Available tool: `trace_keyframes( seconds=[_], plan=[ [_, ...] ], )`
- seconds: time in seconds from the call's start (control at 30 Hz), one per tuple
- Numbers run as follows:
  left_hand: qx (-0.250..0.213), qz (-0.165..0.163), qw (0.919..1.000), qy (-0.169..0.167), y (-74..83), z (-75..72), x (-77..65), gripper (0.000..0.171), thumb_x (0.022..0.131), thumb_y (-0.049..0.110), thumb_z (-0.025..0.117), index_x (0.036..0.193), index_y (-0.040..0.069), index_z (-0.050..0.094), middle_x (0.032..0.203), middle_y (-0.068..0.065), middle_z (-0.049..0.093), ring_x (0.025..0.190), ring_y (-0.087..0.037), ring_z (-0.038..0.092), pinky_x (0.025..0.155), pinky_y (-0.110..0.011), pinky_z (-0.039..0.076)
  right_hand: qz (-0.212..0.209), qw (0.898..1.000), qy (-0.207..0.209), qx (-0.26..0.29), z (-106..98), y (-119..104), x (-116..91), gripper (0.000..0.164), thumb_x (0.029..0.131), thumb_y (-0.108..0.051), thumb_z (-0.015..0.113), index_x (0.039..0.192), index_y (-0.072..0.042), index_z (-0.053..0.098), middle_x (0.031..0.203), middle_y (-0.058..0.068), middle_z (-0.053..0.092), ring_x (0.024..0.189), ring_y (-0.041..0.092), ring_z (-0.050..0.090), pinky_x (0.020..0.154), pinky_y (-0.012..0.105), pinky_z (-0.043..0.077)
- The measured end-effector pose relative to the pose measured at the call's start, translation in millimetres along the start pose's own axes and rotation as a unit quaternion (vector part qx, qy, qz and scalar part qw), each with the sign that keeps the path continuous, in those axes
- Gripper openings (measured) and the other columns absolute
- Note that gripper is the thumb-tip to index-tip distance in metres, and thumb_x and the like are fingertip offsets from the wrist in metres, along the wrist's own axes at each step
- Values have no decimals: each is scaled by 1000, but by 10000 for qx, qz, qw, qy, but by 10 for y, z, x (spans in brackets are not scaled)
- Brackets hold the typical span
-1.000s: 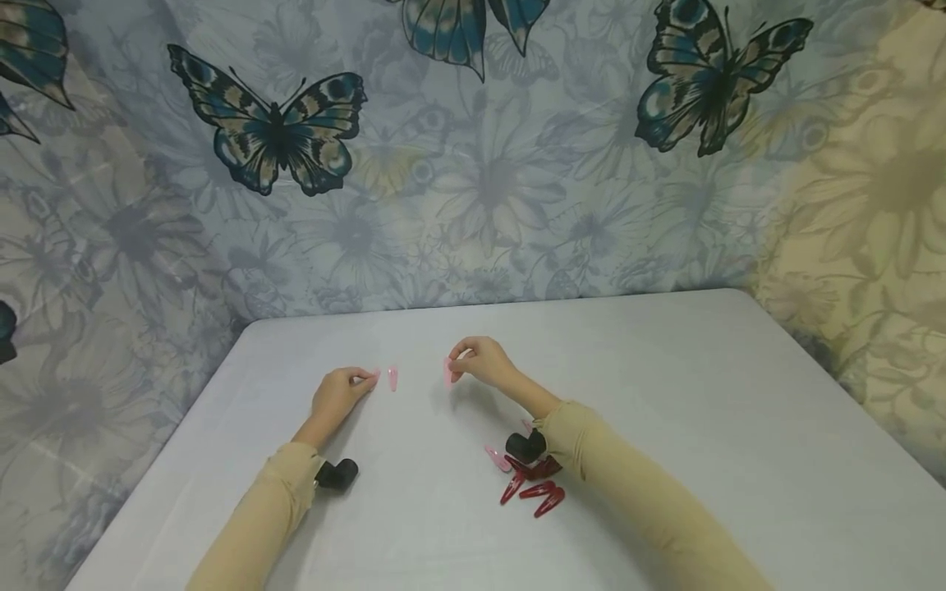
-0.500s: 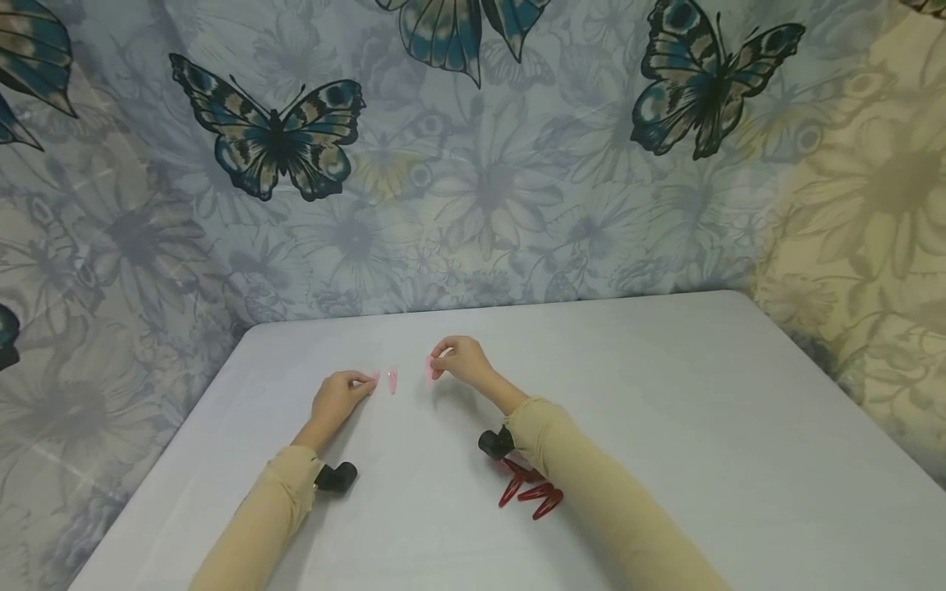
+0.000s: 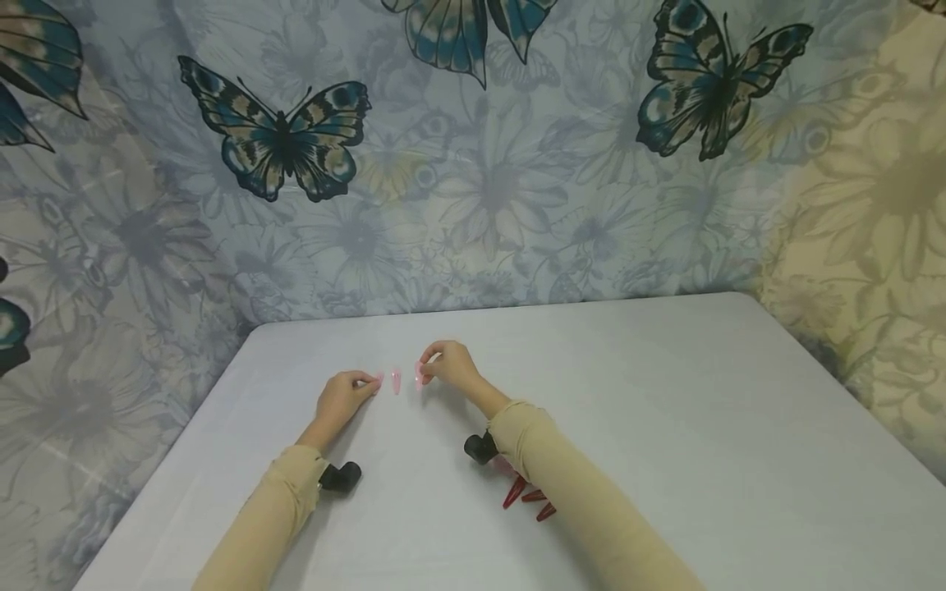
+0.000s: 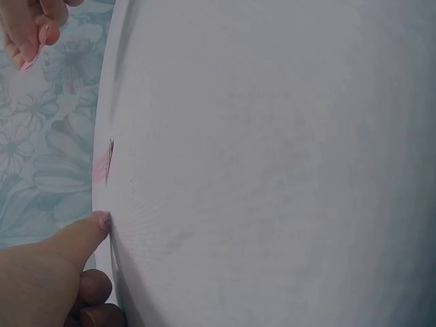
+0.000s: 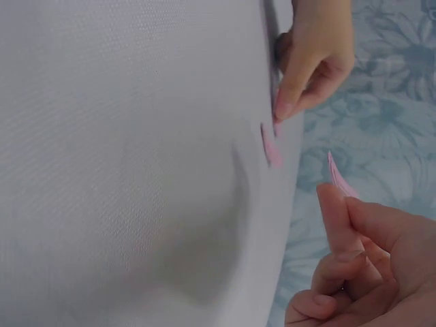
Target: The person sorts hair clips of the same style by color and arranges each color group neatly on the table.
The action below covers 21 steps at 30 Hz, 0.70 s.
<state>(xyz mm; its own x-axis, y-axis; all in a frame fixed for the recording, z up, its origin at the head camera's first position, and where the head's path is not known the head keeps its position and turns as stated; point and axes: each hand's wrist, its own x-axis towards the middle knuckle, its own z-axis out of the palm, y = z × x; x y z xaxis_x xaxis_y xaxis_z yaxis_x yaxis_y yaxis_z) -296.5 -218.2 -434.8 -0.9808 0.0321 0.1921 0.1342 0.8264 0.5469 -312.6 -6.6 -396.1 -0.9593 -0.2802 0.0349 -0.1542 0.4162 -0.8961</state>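
Note:
My right hand (image 3: 452, 369) pinches a pink snap hair clip (image 3: 419, 376) between thumb and finger, raised over the table. In the right wrist view this clip (image 5: 340, 176) sticks out past the fingertips with its narrow end up. To the left, my left hand (image 3: 342, 400) holds a second pink hair clip (image 3: 380, 380) down at the tabletop, its thumb and finger covering much of it. Between the two hands another pink hair clip (image 3: 396, 381) lies alone on the white surface, also seen beside the left fingertips in the right wrist view.
Several dark red hair clips (image 3: 513, 492) lie in a loose group on the white table (image 3: 665, 394), partly hidden under the right sleeve (image 3: 584, 484). Black wrist cameras (image 3: 342, 478) hang at both cuffs. A butterfly-print cloth (image 3: 488, 205) rises behind the table's far edge.
My right hand has moved left with its pink clip, closer to the clip lying on the table. Its sleeve now covers more of the red clips. The left hand stays put.

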Motion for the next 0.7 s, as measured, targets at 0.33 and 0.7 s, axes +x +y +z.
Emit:
trace_keyframes(
  seconds=[0.33, 0.7],
  plan=[
    [-28, -76, 10000, -49, -28, 39, -12, 24, 81, 26, 67, 88, 3, 69, 54, 1, 41, 50, -14, 35, 46, -28, 30, 51, 9989, 347, -321, 75, 130, 73, 7, 78, -1, 65, 84, 2, 64, 64, 9, 64, 63, 21, 60, 55, 22, 38],
    [-11, 9, 9999, 132, -32, 46, -4, 23, 80, 25, 67, 87, 3, 69, 52, 2, 39, 48, -13, 32, 45, -28, 28, 201, 9992, 150, -313, 160, 201, 141, 4, 78, 1, 64, 81, 1, 62, 58, 7, 62, 53, 12, 58, 54, 20, 38]
  ],
)
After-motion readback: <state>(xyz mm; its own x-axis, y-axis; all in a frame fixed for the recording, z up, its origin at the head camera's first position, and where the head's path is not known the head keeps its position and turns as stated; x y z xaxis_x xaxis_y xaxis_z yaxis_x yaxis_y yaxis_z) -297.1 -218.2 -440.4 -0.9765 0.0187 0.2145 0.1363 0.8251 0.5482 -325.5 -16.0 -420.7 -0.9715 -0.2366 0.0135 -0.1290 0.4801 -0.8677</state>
